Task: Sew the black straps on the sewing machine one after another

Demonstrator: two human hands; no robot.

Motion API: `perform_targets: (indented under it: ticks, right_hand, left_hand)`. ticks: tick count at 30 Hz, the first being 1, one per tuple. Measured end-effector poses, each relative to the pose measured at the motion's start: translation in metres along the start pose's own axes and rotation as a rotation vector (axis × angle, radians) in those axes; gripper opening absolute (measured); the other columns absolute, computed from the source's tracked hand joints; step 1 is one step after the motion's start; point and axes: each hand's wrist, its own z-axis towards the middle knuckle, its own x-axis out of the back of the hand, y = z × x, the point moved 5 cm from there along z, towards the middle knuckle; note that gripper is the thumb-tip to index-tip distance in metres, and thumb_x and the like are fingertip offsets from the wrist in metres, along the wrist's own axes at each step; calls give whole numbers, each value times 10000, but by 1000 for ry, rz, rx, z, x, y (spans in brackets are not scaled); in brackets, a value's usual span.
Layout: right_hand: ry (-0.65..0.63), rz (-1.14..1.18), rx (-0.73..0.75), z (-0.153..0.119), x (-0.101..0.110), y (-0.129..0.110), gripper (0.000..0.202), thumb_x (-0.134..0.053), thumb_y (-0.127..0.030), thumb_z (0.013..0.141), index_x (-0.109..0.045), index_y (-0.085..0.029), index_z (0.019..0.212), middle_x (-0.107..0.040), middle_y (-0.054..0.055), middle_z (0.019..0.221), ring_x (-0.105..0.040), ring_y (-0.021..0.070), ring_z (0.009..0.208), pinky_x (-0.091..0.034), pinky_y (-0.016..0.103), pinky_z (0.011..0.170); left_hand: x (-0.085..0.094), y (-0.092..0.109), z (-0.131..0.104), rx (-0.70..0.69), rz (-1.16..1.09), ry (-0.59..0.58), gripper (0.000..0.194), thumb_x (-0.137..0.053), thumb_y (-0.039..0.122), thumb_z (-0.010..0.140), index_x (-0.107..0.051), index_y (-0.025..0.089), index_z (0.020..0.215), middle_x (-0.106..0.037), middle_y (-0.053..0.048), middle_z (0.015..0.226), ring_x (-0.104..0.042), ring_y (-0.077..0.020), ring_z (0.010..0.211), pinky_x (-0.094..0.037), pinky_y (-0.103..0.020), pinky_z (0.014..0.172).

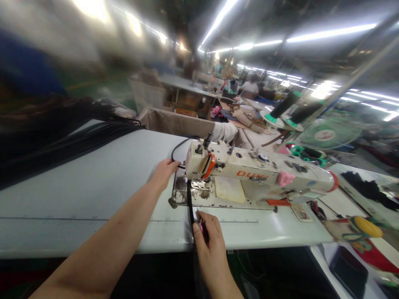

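A white industrial sewing machine (230, 166) stands on the pale table. A narrow black strap (190, 207) runs from the table's front edge up under its needle area and loops out behind the head. My left hand (166, 172) pinches the strap just left of the machine head, with the arm stretched across the table. My right hand (210, 234) is closed near the front edge around small thread snips (197, 215) with a pointed metal tip and a pink part. Its thumb and fingertips lie against the strap. The needle itself is hidden behind the machine head.
A pile of black straps (102, 135) lies on the left of the table (124, 174). Behind is a fabric-lined bin (177, 122). Thread cones (285, 106) and a green fan (327, 133) stand at right. A dark phone (349, 265) rests at lower right.
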Motion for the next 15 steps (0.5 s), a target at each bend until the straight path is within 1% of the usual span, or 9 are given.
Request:
perform_targets:
  ticks: [3,5,7,8,10,13,15]
  right_hand:
    - [-7,45,36,6,-2,-9,272,-492,-378,1038,-683,-234,1167,-659,94,1134,-604,234,1101,-483,407,1010]
    - [-18,72,56,10,-5,-13,264,-491,-386,1035,-690,-226,1099,-672,88,1084,-617,228,1050,-492,385,966]
    - [-37,95,48,14,-11,-17,271,-504,-406,1023,-691,-215,1072,-686,82,1035,-627,221,993,-500,360,913]
    - [-65,111,28,16,-14,-18,284,-507,-421,1019,-689,-209,1070,-691,74,995,-630,213,947,-504,343,873]
    - [-162,176,-39,20,-25,-20,320,-505,-461,1013,-681,-202,1077,-683,45,898,-616,187,823,-499,301,759]
    - [-313,325,-138,26,-45,-21,384,-516,-541,989,-674,-192,1016,-646,10,791,-550,143,665,-440,258,619]
    - [-368,418,-195,31,-59,-20,440,-524,-591,965,-682,-181,962,-632,4,760,-510,122,611,-396,247,572]
  left_hand:
    - [11,-1,-18,49,-161,32,301,-697,445,751,-629,158,808,-734,-106,885,-720,-232,922,-595,-398,923]
    - [20,-1,-31,63,-228,49,328,-741,447,742,-638,148,832,-728,-100,878,-723,-228,935,-592,-421,974]
    - [29,0,-45,65,-267,61,362,-784,451,733,-651,138,856,-726,-90,872,-723,-219,934,-581,-439,1018]
    - [34,0,-52,65,-278,66,376,-800,454,731,-657,134,867,-728,-87,877,-724,-216,940,-573,-443,1037]
    - [43,1,-66,57,-292,81,393,-818,458,730,-670,131,892,-738,-85,906,-723,-216,973,-559,-441,1066]
    - [56,4,-85,30,-262,104,404,-830,466,731,-685,141,922,-758,-90,980,-718,-226,1027,-547,-437,1078]
    - [66,7,-97,9,-204,127,411,-826,482,739,-688,148,935,-768,-97,1023,-720,-237,1041,-546,-437,1072]
